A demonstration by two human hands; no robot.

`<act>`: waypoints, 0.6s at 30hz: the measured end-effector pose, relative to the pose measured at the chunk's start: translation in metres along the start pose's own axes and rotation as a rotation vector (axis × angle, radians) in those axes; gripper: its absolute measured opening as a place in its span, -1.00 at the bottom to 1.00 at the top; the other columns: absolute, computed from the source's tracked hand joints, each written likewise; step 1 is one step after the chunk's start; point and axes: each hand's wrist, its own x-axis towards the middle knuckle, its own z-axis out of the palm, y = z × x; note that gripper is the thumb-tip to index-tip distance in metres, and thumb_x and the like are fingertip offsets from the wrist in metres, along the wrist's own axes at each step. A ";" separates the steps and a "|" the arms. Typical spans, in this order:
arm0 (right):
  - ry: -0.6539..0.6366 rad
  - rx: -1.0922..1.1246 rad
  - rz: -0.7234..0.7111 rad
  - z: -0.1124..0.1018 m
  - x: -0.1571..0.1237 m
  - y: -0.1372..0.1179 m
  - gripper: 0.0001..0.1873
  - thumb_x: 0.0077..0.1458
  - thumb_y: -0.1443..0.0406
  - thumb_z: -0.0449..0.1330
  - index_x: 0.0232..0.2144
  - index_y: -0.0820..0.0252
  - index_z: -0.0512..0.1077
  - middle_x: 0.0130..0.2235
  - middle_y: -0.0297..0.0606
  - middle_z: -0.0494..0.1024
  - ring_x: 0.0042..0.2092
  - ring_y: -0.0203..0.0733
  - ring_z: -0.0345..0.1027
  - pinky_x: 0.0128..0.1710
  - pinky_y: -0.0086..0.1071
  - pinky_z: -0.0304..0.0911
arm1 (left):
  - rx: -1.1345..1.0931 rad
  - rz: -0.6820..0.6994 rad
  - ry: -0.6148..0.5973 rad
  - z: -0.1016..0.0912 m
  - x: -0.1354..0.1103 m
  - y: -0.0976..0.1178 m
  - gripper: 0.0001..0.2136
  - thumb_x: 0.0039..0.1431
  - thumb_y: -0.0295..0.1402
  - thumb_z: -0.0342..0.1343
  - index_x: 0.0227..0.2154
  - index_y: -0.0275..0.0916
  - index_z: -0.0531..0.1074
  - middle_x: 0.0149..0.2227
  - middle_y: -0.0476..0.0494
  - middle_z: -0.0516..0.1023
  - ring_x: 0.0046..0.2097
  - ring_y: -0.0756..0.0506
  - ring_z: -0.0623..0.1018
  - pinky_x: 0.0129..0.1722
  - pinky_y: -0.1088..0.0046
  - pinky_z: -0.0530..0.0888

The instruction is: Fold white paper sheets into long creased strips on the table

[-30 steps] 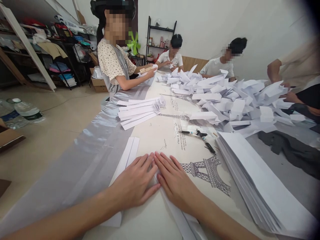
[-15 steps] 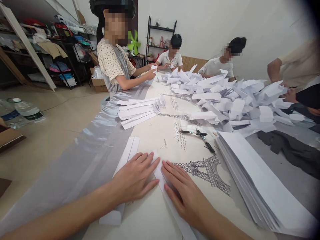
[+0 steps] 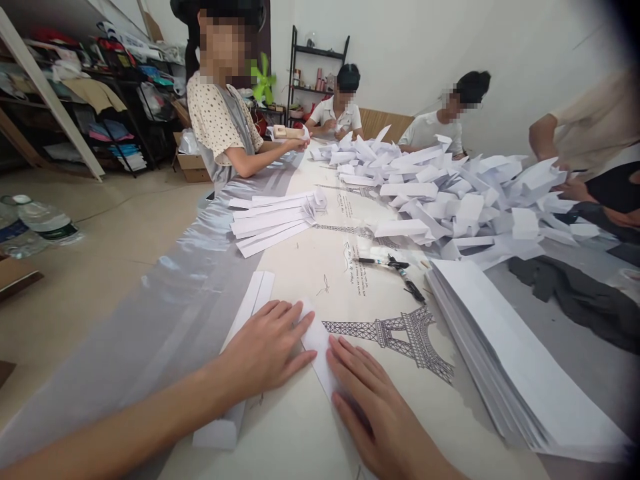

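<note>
My left hand (image 3: 265, 350) lies flat, fingers stretched out, on the upper end of a narrow folded strip of white paper (image 3: 316, 343) on the table. My right hand (image 3: 373, 403) lies flat on the same strip nearer to me, pressing it down. Under my left hand and wrist lies a second folded white strip (image 3: 250, 310). The table cover (image 3: 395, 330) shows an Eiffel Tower drawing just right of my hands.
A thick stack of white sheets (image 3: 510, 363) lies at my right. A big heap of folded papers (image 3: 450, 193) fills the far right; a neat pile of folded strips (image 3: 275, 220) lies far left. Pens (image 3: 385, 262) lie mid-table. Several people sit around the table. Water bottles (image 3: 40, 223) stand at left.
My right hand has slid toward me along the strip, baring its upper end. My left hand has stayed near the top. The view has shifted slightly.
</note>
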 end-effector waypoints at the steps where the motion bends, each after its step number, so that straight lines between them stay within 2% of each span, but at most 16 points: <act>1: 0.001 -0.007 -0.007 0.000 0.000 -0.001 -0.28 0.31 0.46 0.03 0.46 0.19 0.00 0.39 -0.09 0.27 0.40 0.04 0.15 0.25 0.07 0.37 | -0.003 0.000 0.004 0.000 0.000 0.000 -0.52 0.47 -0.07 -0.07 0.20 -0.33 0.39 0.14 -0.37 0.50 0.03 -0.30 0.53 0.05 0.09 0.46; 11: -0.015 -0.081 -0.025 0.001 0.002 -0.006 -0.20 0.34 0.47 -0.03 0.50 0.21 -0.27 0.38 -0.08 0.27 0.37 0.06 0.21 0.20 0.06 0.42 | -0.006 0.000 0.037 -0.001 0.001 -0.002 -0.54 0.47 -0.06 -0.06 0.17 -0.31 0.42 0.11 -0.34 0.52 0.02 -0.29 0.54 0.02 0.13 0.47; 18: -0.012 -0.047 -0.025 0.002 -0.001 -0.006 -0.22 0.35 0.49 -0.03 0.50 0.23 -0.24 0.37 -0.08 0.28 0.39 0.03 0.15 0.23 -0.02 0.40 | -0.028 -0.009 0.014 -0.002 0.002 -0.001 -0.55 0.47 -0.05 -0.05 0.15 -0.29 0.43 0.08 -0.31 0.53 0.00 -0.28 0.55 0.01 0.12 0.49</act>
